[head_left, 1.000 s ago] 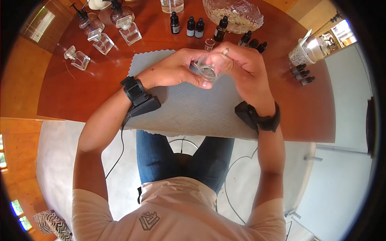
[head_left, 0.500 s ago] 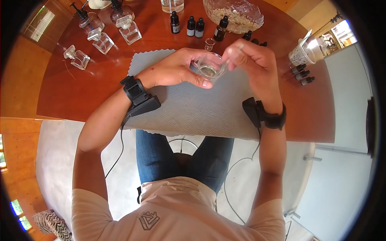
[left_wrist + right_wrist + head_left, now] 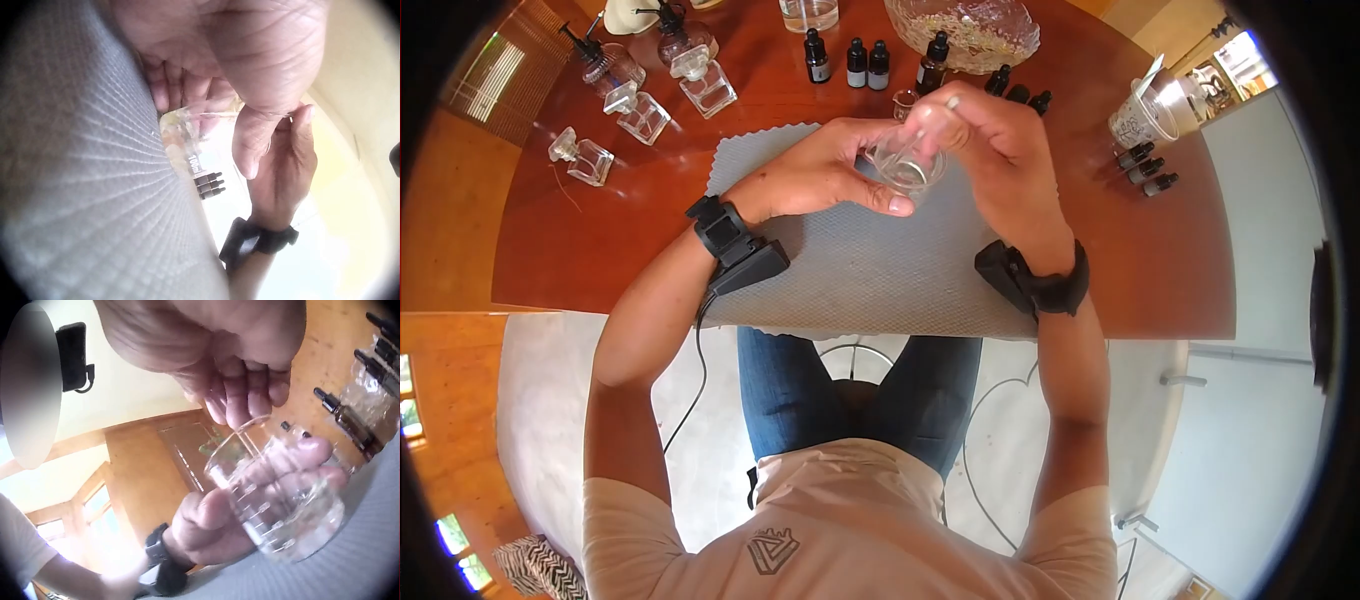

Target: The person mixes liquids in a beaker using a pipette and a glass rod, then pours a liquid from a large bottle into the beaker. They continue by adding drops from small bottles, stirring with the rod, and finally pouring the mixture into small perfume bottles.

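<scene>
Fingers and thumb of the left hand [image 3: 815, 178] grip a clear glass beaker [image 3: 912, 172] above the grey mat [image 3: 870, 265]. Measuring marks run up the beaker's wall [image 3: 275, 515] in the right wrist view, and it is tilted there. Over the rim, the right hand [image 3: 1012, 170] pinches a thin clear rod [image 3: 953, 102], whose lower part reaches inside the beaker. A little liquid seems to lie at the bottom, though this is hard to tell. Behind the right hand's fingers stands a tiny glass cup [image 3: 904, 101], partly hidden.
Square glass bottles [image 3: 707, 92] and pump bottles [image 3: 612, 68] stand at the back left. Dark dropper bottles [image 3: 817, 62] line the back, near a textured glass bowl [image 3: 970, 35]. At the right are a patterned cup [image 3: 1138, 122] and small dark bottles [image 3: 1147, 170].
The right hand moved right, off the beaker, and has come back over it. The left hand keeps its grip on the beaker. The head view has shifted slightly.
</scene>
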Demonstrator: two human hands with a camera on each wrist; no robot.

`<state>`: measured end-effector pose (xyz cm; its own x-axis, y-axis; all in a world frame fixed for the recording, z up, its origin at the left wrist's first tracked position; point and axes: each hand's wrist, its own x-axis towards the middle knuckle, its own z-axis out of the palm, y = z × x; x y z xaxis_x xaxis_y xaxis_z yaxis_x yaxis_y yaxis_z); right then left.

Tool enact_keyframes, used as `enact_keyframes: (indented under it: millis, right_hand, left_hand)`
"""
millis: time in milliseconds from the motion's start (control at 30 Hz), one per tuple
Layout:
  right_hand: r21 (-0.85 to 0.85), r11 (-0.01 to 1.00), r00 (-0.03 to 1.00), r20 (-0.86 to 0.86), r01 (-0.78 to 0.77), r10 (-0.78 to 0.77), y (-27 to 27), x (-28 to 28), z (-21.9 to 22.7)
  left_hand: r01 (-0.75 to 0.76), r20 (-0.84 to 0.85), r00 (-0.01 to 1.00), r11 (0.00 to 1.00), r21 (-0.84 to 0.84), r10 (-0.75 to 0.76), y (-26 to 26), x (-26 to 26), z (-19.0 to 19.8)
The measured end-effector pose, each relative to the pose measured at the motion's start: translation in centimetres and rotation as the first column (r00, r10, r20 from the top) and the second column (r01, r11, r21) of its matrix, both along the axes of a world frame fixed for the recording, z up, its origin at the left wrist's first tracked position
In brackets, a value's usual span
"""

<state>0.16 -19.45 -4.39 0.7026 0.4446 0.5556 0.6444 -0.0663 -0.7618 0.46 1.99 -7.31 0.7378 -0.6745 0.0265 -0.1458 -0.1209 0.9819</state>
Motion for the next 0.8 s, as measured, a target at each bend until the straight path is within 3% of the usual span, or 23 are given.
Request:
enact_keyframes:
  millis: [100,200,300,400,500,600,700,800]
  right_hand:
    - [-0.023,0.994,0.992,-0.067,0.107,-0.108,-1.6,0.2,1.0]
    - [-0.017,0.991,0.990,-0.048,-0.132,0.131,-0.9,0.0,0.8]
    - [-0.018,0.997,0.997,-0.047,-0.068,0.067,0.3,-0.8,0.9]
    - [-0.002,0.996,0.995,0.021,0.093,-0.092,-1.1,0.4,0.3]
    - [-0.054,0.993,0.992,-0.077,-0.105,0.101,-1.6,0.2,0.9]
    - [-0.018,0.998,0.997,-0.038,-0.062,0.061,0.2,-0.7,0.8]
    - [-0.034,0.994,0.994,0.025,0.106,-0.106,-0.9,0.4,0.1]
    - [0.033,0.989,0.975,-0.166,-0.142,0.145,-1.7,0.3,0.7]
  left_hand:
    - [-0.023,0.125,0.992,0.999,-0.031,0.027,-0.3,-0.1,-0.1]
    - [-0.006,-0.002,1.000,1.000,-0.017,0.006,-0.1,-0.1,0.1]
    - [-0.001,-0.004,1.000,0.998,0.069,0.001,0.1,-0.1,0.5]
    - [-0.010,0.046,0.999,0.999,-0.049,0.012,-0.4,0.0,-0.2]
    - [-0.008,0.041,0.999,1.000,0.000,0.008,0.0,-0.1,0.1]
    - [-0.001,0.022,1.000,0.996,0.091,-0.001,0.2,0.0,0.5]
    - [-0.002,0.075,0.997,0.999,-0.045,0.006,-0.3,0.0,-0.3]
    - [-0.013,0.042,0.999,1.000,-0.001,0.013,0.0,-0.2,0.3]
